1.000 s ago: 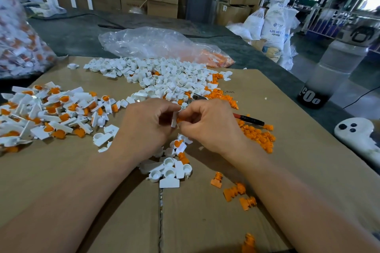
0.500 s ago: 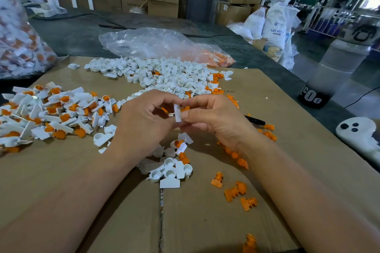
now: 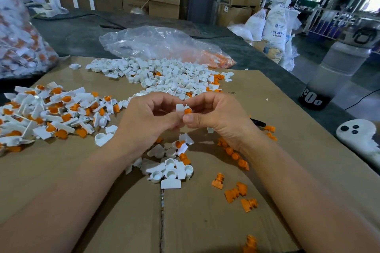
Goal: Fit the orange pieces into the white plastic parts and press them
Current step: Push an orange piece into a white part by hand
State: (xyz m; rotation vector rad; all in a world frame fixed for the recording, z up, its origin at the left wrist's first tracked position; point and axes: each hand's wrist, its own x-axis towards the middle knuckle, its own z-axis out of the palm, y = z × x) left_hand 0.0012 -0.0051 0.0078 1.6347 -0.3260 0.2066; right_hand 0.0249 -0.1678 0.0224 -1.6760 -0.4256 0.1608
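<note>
- Hands: two, both bare, raised over the cardboard sheet (image 3: 102,170), their fingertips meeting mid-view.
- Held work: one white part (image 3: 180,107), between the two hands and clear of the cardboard, with one orange piece (image 3: 188,111) sitting in its round socket.
- Pose of the left hand (image 3: 148,118): back towards the camera, fingers curled, thumb and fingertips pinching the flat tab of the white part.
- Pose of the right hand (image 3: 219,115): thumb below and forefinger above nip the orange piece at the socket. The other fingers are folded towards the palm.
- Heaps: three.
  - The fitted heap (image 3: 51,113) lies at the left, white with orange showing.
  - The bare white heap (image 3: 164,76) lies at the back.
  - A small cluster (image 3: 170,168) of roughly a dozen white parts lies just below the hands.
- Loose orange pieces (image 3: 235,191) on the cardboard: four or five beside the right forearm and one at the bottom edge. About four more run in a line under the right wrist, and two lie near the pen.
- Bags: two. A clear bag (image 3: 160,43) lies behind the white heap, with orange at its right end. A full bag (image 3: 20,43) stands at the far left.
- Singles: one black pen (image 3: 258,122), partly hidden by the right hand; one bottle (image 3: 337,72); one white controller (image 3: 359,135) at the right edge.
</note>
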